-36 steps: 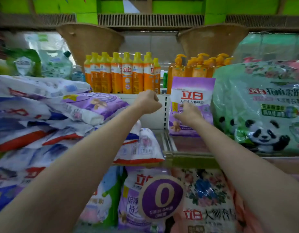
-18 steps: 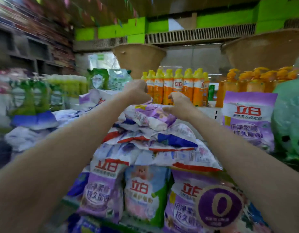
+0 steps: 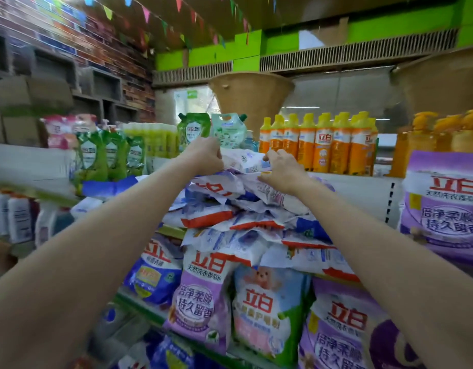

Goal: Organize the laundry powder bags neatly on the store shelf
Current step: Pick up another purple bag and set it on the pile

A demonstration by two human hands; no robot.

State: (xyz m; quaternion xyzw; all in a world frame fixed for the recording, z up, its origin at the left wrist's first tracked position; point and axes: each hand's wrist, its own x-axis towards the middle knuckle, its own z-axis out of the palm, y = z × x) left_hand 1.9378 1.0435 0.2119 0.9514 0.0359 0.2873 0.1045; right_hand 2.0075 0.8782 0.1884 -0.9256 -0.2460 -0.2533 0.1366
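Store shelves [image 3: 160, 230] packed with soap fill the view, with orange bottles [image 3: 320, 145] lined up behind a messy pile of laundry powder bags [image 3: 246, 222]; both hands are at the top of that pile, the left hand [image 3: 204, 155] and the right hand [image 3: 282, 169] each with fingers curled on the top white bag [image 3: 247, 161]. I think this bag is being picked to tidy; next it needs lifting clear and laying flat, gently, so the heap does not slide; purple bags [image 3: 200, 294] stand upright on the shelf below

We reach both bare arms forward and up, our left hand [image 3: 206, 155] and right hand [image 3: 279, 170] close together, fingers curled, each gripping something.
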